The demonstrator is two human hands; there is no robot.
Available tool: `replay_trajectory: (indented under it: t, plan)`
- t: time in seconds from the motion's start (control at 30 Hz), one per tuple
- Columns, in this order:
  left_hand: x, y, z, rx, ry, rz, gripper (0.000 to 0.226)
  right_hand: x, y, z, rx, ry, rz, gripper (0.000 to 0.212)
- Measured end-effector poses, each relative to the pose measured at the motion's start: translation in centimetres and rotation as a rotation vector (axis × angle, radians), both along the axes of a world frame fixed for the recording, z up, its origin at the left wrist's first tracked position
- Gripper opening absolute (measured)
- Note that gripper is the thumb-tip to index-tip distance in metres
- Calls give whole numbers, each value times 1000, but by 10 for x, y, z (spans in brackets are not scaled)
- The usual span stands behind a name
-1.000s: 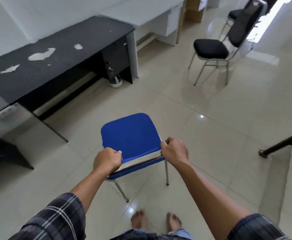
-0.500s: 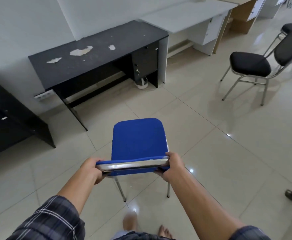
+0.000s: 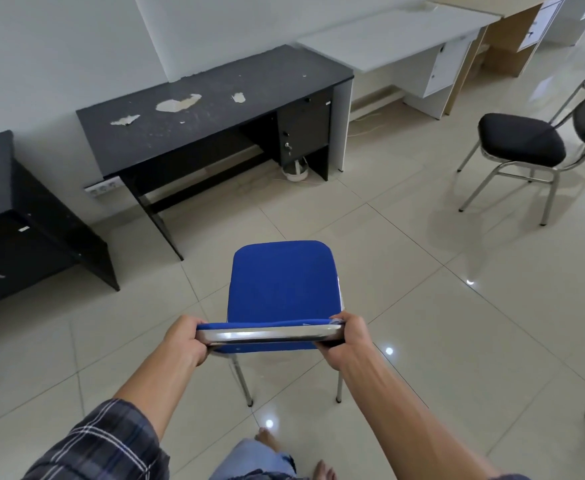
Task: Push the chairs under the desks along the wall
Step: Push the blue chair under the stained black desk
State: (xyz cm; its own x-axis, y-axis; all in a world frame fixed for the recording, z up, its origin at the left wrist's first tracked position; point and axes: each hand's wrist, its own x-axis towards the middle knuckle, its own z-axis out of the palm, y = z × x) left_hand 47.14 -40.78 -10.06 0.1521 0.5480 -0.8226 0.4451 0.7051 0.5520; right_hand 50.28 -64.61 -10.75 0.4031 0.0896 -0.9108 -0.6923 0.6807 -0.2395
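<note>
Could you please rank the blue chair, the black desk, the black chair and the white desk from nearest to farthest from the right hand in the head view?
From the right hand:
1. Blue chair, gripped by its backrest.
2. Black desk, ahead to the left, along the wall.
3. Black chair, ahead to the right; too close to call against the black desk.
4. White desk, farthest, along the wall.

You face a plain white wall [image 3: 59,46]; below it, glossy beige floor tiles [image 3: 457,323] mirror small ceiling lights; a wall socket strip [image 3: 104,188] sits low on that wall; a white round object [image 3: 295,170] lies near its foot.
</note>
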Motion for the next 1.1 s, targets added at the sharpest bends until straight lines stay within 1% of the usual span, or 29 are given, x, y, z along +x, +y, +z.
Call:
replay_trajectory:
  t: [0.07, 0.2, 0.4, 0.57, 0.7, 0.83, 1.1]
  plan:
    - [5, -1, 9, 12, -13, -31, 15, 7, 3, -1, -23, 10, -11, 16]
    - [25, 13, 7, -5, -21, -46, 15, 23, 14, 0, -18, -13, -13, 13]
    - [80, 40, 10, 18, -5, -96, 15, 69, 43, 0, -27, -14, -48, 12]
    - [125, 65, 11, 13, -5, -119, 14, 111, 70, -5, -28, -8, -82, 18]
    - [158, 85, 11, 0, -7, -147, 13, 140, 88, -5, -6, -32, -108, 11]
    - [181, 100, 13, -25, -16, -170, 13, 164, 102, -1, 16, -56, -109, 16]
    - [225, 122, 16, -30, -31, -114, 14, 219, 127, -3, -7, -68, -72, 17]
